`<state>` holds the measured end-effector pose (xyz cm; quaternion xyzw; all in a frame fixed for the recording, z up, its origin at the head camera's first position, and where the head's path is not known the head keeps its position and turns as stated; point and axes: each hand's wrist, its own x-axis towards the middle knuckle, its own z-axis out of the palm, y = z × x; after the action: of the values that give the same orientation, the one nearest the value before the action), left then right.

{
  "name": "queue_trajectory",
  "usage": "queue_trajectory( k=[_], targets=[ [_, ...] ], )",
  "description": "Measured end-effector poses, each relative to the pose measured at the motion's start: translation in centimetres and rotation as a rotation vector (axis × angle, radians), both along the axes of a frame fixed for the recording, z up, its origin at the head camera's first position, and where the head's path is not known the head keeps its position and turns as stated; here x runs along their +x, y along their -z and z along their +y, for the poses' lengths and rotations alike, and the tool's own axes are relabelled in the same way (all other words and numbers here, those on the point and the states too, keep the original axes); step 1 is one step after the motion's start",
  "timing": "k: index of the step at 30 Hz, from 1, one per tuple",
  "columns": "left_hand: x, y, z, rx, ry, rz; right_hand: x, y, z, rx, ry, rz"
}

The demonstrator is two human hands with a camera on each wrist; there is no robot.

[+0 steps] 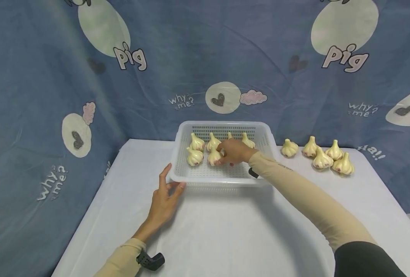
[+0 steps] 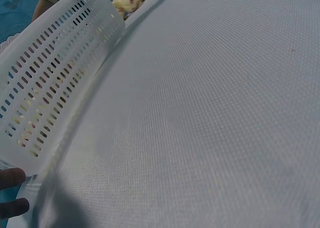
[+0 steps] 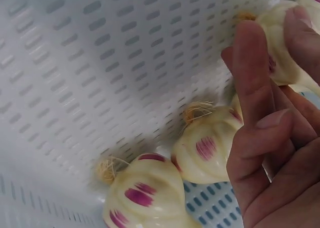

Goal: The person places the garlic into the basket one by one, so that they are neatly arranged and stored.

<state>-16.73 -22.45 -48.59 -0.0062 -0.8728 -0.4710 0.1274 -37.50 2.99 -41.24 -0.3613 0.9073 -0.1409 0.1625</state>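
Observation:
A white perforated plastic basket (image 1: pixel 225 180) stands on the white-covered table, holding several garlic bulbs in two rows. My right hand (image 1: pixel 235 151) reaches inside, pinching a front-row garlic bulb (image 1: pixel 213 157) between thumb and fingers. The right wrist view shows that bulb (image 3: pixel 280 42) between them, roots facing the basket wall. Two more bulbs (image 3: pixel 145 193) lie nearer that camera. My left hand (image 1: pixel 163 204) rests at the basket's front left corner, fingers spread and touching its outside. Only two left fingertips (image 2: pixel 12 178) show in the left wrist view, beside the basket's lower corner.
Right of the basket, a group of several garlic bulbs (image 1: pixel 322 158) sits on the table (image 1: pixel 232 231), with a single bulb (image 1: pixel 289 148) closest to the basket. A blue printed cloth (image 1: pixel 191 57) hangs behind and along the sides of the table.

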Motion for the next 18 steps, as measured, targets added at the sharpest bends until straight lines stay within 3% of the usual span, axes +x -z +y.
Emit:
queue_trajectory(
  k=[9,14,18],
  targets=[
    [0.07,0.21,0.13,-0.008,0.004,0.007,-0.23,0.42,-0.09,-0.020,0.035,0.083],
    [-0.06,0.26,0.16,-0.005,0.003,0.018,-0.25,0.18,-0.14,0.019,0.028,0.177],
    [-0.04,0.27,0.12,-0.008,0.002,0.018,-0.20,0.06,-0.27,0.053,0.037,0.191]
  ],
)
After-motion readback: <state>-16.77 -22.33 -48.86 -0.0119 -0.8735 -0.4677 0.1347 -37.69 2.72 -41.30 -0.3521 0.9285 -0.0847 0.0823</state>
